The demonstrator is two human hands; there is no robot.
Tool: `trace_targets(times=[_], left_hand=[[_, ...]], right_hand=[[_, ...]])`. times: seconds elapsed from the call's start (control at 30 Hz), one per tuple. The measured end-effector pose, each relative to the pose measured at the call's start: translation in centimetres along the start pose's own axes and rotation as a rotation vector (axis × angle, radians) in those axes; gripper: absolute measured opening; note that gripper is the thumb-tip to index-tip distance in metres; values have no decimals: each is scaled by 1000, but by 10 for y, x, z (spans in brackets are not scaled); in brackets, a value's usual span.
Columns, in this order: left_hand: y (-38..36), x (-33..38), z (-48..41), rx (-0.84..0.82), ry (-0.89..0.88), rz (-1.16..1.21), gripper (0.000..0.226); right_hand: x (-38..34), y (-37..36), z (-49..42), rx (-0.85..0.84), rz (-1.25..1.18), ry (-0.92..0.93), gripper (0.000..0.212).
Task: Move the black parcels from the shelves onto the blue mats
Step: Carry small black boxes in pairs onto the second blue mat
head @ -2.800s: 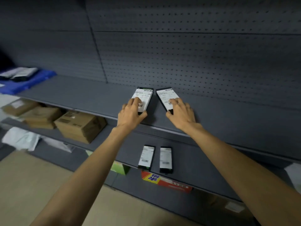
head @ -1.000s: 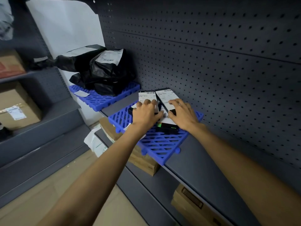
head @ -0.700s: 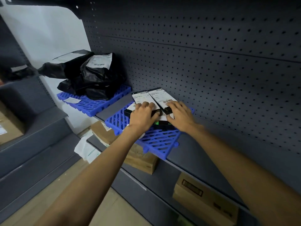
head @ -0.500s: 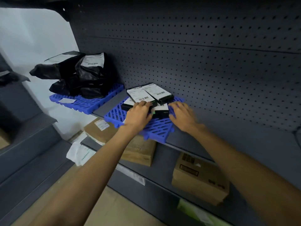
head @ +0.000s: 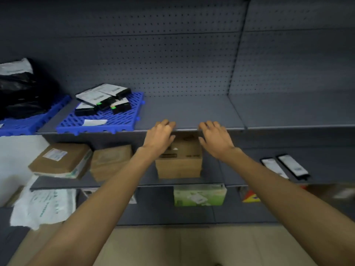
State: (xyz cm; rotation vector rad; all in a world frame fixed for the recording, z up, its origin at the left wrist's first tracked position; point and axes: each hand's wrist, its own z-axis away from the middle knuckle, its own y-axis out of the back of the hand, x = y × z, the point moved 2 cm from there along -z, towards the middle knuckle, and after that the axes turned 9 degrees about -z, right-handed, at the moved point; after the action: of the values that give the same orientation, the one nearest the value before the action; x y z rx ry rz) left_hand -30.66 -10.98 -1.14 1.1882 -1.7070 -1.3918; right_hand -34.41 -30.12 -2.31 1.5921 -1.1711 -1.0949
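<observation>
Empty, loosely curled, at the front edge of the upper shelf, contact unclear: left grip, right grip. On the blue mat, 4 black parcels, labels blurred. On the lower shelf, right, 2 flat parcels, smeared. At far left, black bags, cut off.

A dark grey pegboard panel backs a run of grey metal shelves, with a vertical seam where two sections of the panel meet. At the left, beyond the unit, a white wall shows, and a beige tiled floor lies below the lowest shelf. The light is dim and even.
</observation>
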Motion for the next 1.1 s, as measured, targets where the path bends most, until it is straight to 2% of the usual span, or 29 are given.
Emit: trace_targets(times=[0.17, 0.3, 0.5, 0.63, 0.83, 1.1], left_hand=[[-6, 120, -1, 21, -174, 110, 39], [-22, 203, 1, -24, -252, 96, 39], [-47, 374, 12, -92, -372, 111, 41], [-63, 470, 18, -112, -384, 174, 40], [-113, 529, 18, -189, -335, 222, 45], [-198, 565, -47, -242, -207, 307, 49]], right_hand=[[81, 6, 93, -43, 28, -181, 37], [164, 14, 172, -111, 52, -359, 46], [280, 36, 280, -151, 51, -494, 37], [355, 44, 334, -166, 45, -552, 45], [432, 27, 368, -220, -28, -608, 47], [507, -41, 311, -294, -124, -553, 48]])
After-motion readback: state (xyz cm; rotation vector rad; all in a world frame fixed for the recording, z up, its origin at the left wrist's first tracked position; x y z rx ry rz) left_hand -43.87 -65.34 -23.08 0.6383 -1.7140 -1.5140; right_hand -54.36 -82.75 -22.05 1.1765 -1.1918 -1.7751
